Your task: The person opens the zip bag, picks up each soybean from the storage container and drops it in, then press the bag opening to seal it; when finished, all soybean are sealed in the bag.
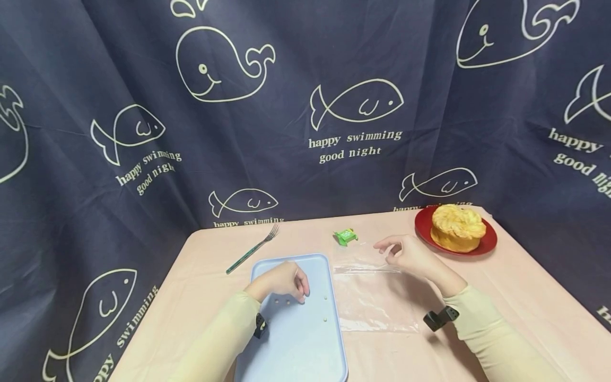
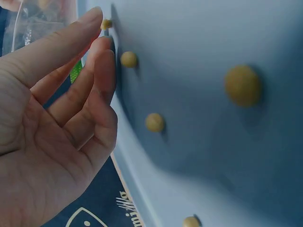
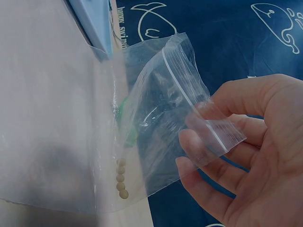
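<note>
The left hand (image 1: pixel 285 281) is held over the far half of the blue tray (image 1: pixel 312 339), its fingers bent downward with the fingertips (image 2: pixel 105 52) just beside small yellow beans (image 2: pixel 155 122) scattered on the tray floor; nothing is seen gripped in it. The right hand (image 1: pixel 409 255) is raised over the far edge of the clear zip bag (image 1: pixel 374 297), and in the right wrist view a corner of the bag's zip strip (image 3: pixel 208 125) is seen pinched between thumb and fingers, with a short row of beans (image 3: pixel 121 177) lying inside the bag. The bag is spread flat on the pink table (image 1: pixel 515 297), just right of the tray. A green packet (image 1: pixel 346 236) lies beyond the bag, near the far edge. A fork (image 1: pixel 253 248) is laid toward the far left corner. A red plate (image 1: pixel 487 245) bearing a golden cake (image 1: pixel 457 227) is set at the far right corner.
</note>
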Demonstrator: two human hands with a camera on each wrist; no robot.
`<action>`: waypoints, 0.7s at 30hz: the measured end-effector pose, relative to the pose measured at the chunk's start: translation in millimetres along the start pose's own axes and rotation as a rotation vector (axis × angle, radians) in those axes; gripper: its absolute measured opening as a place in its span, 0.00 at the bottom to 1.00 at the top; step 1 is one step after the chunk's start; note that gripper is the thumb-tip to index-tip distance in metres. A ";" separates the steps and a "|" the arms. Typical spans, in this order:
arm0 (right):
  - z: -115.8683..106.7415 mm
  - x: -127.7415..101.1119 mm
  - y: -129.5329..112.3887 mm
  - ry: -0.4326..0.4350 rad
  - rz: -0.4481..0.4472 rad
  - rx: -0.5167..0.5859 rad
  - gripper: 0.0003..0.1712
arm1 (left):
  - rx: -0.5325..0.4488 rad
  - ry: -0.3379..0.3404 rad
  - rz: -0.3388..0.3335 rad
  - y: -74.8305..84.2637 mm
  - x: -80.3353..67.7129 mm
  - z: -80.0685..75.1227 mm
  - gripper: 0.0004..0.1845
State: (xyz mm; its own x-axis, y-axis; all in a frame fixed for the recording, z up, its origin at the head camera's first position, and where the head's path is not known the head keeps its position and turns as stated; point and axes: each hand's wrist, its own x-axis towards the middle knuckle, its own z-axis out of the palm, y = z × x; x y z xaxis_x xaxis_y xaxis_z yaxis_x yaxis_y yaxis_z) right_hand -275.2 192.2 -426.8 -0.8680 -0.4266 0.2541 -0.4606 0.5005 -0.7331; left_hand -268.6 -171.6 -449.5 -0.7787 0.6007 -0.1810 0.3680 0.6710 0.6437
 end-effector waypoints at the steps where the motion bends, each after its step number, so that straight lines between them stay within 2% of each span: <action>1: 0.0 0.2 0.2 0.000 0.000 -0.001 0.22 | 0.003 -0.001 0.002 -0.6 -0.1 0.4 0.08; 10: 0.7 0.1 1.1 0.003 -0.003 -0.001 0.21 | 0.045 0.015 0.006 -6.1 3.3 4.1 0.08; 14: 0.3 0.1 0.2 0.008 -0.005 0.003 0.21 | 0.023 0.050 0.042 -5.7 6.3 2.1 0.07; 17: 0.4 0.0 -0.3 0.014 -0.012 0.006 0.21 | 0.000 0.150 0.085 -0.5 11.0 -1.0 0.06; 21: 1.9 -0.4 0.5 0.021 -0.018 0.014 0.21 | -0.022 0.364 0.131 11.5 20.4 -4.1 0.06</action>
State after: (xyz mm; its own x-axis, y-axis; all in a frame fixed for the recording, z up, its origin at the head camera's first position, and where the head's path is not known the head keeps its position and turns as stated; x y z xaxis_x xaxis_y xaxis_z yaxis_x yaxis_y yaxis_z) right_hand -274.7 191.2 -428.5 -0.8635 -0.4196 0.2798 -0.4732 0.4820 -0.7374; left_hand -282.3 -153.5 -442.8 -0.8565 0.4847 0.1773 0.4687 0.5867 0.6604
